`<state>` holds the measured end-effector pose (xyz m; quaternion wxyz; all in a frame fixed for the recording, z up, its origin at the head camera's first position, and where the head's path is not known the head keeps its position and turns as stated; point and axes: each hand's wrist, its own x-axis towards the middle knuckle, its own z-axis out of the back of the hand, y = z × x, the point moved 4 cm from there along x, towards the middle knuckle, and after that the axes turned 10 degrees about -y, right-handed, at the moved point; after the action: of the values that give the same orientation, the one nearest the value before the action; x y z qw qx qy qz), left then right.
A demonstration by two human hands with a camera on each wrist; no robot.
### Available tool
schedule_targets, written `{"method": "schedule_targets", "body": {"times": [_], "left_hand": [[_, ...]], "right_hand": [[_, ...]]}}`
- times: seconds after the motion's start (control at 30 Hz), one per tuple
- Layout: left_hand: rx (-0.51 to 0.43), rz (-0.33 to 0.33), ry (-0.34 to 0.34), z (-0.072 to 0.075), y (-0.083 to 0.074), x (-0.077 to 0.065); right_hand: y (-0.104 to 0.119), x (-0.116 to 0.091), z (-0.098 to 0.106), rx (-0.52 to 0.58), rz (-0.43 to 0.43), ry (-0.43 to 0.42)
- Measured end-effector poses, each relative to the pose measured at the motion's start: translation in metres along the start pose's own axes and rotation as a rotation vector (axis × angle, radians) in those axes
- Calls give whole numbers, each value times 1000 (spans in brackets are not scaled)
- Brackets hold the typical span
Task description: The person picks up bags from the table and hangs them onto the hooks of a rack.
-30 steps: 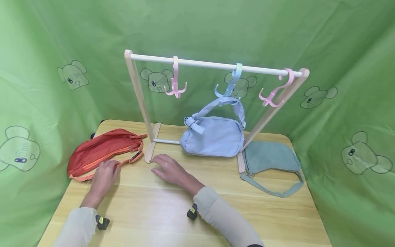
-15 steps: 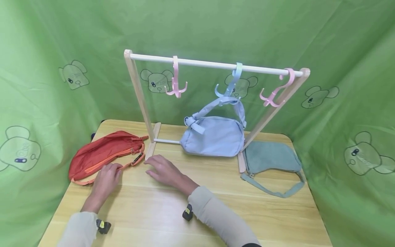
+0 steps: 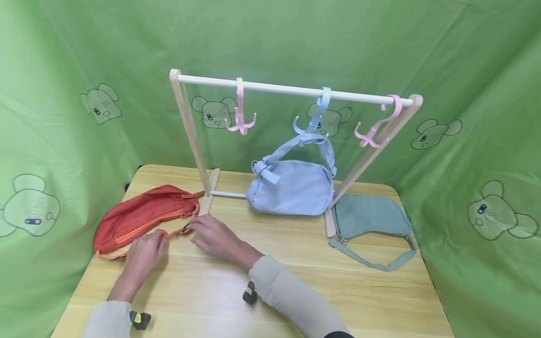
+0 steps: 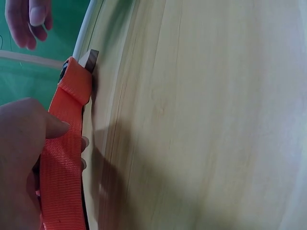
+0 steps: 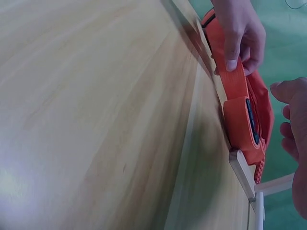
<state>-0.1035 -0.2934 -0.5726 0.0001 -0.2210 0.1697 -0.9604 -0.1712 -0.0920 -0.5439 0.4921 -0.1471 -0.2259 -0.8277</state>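
A red bag [image 3: 141, 213] lies on the left of the table, its orange strap along the near side. My left hand [image 3: 144, 253] pinches that strap [image 4: 62, 177], thumb on top and fingertips showing beneath in the left wrist view. Farther along, the strap folds over at a black buckle [image 5: 252, 122]. My right hand [image 3: 217, 238] is beside the buckle end; in the right wrist view its thumb and loosely bent fingers [image 5: 287, 129] stand apart from the strap, holding nothing.
A wooden rack [image 3: 192, 126] with a white bar carries two pink hooks [image 3: 240, 112] and a blue hook [image 3: 317, 112]. From the blue one hangs a light blue bag [image 3: 291, 188]. A grey-green bag [image 3: 372, 215] lies at the right of the table [image 3: 220, 305].
My right hand has moved left, to the buckle end of the strap. The red bag has shifted slightly toward me, with my left hand still on its strap.
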Motion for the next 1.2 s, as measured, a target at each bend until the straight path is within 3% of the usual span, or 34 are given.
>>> {"method": "schedule_targets", "body": {"times": [0.37, 0.53, 1.0, 1.2], "left_hand": [[13, -21, 15, 5, -6, -5], [11, -19, 30, 5, -9, -8], [3, -81, -57, 11, -20, -10], [12, -66, -50, 14, -22, -9]], "right_hand": [[11, 7, -9, -100, 81, 10], [13, 10, -13, -93, 93, 21], [12, 10, -26, -144, 110, 61], [11, 8, -28, -145, 104, 91]]}}
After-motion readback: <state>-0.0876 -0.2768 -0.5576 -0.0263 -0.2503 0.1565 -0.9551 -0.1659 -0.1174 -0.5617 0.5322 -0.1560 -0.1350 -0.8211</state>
